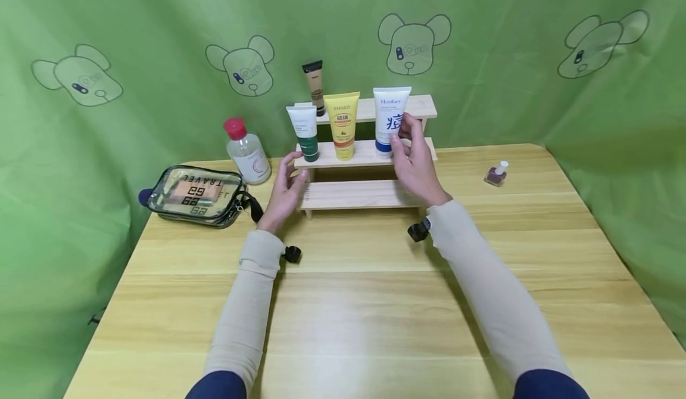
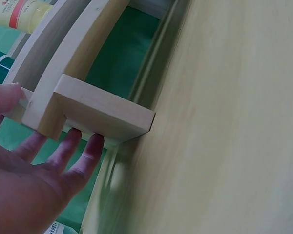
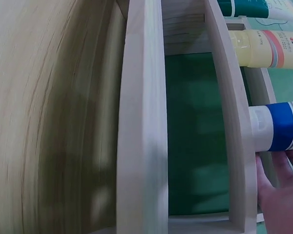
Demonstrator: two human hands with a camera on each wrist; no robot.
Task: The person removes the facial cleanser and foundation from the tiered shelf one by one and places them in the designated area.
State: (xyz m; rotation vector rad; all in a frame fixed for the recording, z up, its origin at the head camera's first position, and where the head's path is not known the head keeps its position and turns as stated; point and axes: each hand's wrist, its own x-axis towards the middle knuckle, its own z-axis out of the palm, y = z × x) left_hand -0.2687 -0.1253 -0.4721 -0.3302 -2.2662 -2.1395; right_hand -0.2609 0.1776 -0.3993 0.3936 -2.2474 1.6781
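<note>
A stepped wooden shelf (image 1: 364,193) stands at the back middle of the table. On its middle step stand a white-and-green tube (image 1: 308,132), a yellow tube (image 1: 342,125) and a white tube with a blue band (image 1: 390,119). A beige tube with a black cap (image 1: 314,86) stands on the top step. My left hand (image 1: 286,187) is at the shelf's left end with straight fingers (image 2: 63,151) touching the end piece (image 2: 102,114). My right hand (image 1: 412,161) is beside the blue-banded tube (image 3: 278,126), its relaxed fingers (image 3: 278,180) against the tube's side without wrapping it.
A clear travel pouch (image 1: 195,195) lies at the table's left, with a red-capped clear bottle (image 1: 246,152) behind it. A small nail polish bottle (image 1: 495,174) stands at the right. A green curtain (image 1: 536,77) hangs close behind and around the wooden table (image 1: 364,315).
</note>
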